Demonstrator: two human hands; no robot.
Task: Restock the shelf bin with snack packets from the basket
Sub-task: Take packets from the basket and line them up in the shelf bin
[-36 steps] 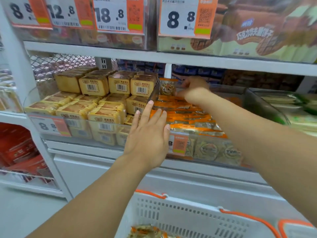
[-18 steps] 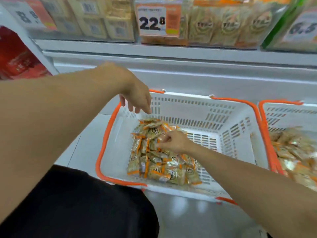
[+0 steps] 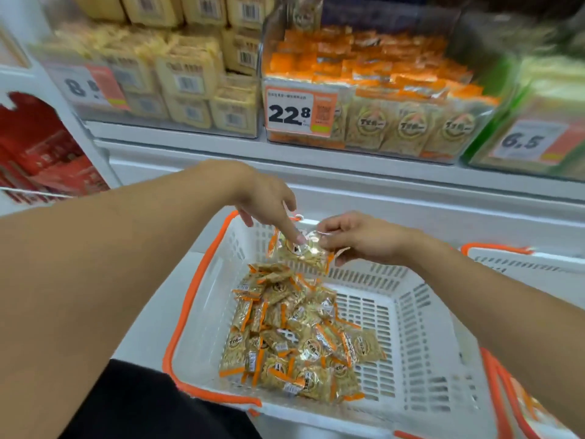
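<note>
A white basket (image 3: pixel 421 353) with orange handles stands below the shelf, holding a heap of several tan and orange snack packets (image 3: pixel 294 337). My right hand (image 3: pixel 361 239) pinches a few snack packets (image 3: pixel 300 250) lifted above the heap, near the basket's far rim. My left hand (image 3: pixel 269 198) hovers over them with its fingers pointing down, one fingertip touching the lifted packets. The clear shelf bin (image 3: pixel 373 96) marked 22.8 sits above, stacked with the same orange packets.
A bin of yellow wrapped cakes (image 3: pixel 190 74) stands left of the target bin, and a green-packaged bin (image 3: pixel 538 122) priced 6.5 stands to its right. A second basket (image 3: pixel 512 391) with packets sits at the right. Red packages (image 3: pixel 47 160) fill the far left shelf.
My right hand has risen from the heap with packets pinched in it. My left hand has moved right to meet it. The view has tilted up toward the shelf bin.
</note>
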